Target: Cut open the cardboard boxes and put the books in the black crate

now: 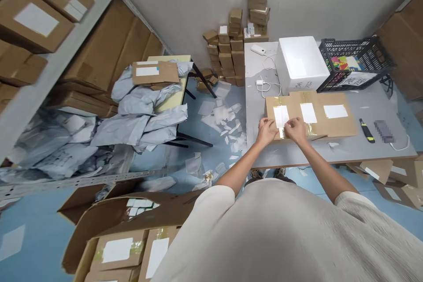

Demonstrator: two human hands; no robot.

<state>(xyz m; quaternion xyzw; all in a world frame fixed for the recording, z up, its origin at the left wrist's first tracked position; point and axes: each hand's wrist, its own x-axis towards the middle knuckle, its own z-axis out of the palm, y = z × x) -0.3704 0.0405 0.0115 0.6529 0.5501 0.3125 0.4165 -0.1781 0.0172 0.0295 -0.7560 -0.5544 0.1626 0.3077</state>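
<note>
Three cardboard boxes with white labels sit side by side on the grey table. My left hand is closed at the near left edge of the leftmost box, fingers curled against it. At the lower right corner of that box's white label, my right hand has its fingers pinched together. The fingertips cover that corner. A strip of shiny tape shows just under the label, between both hands. Right of it lie the middle box and the right box, each with a label and some tape.
Behind the boxes stand a white foam bin and a black crate. A utility knife and a blurred-out phone-like object lie at the right. Paper scraps litter the floor. Grey mailing bags cover the left table.
</note>
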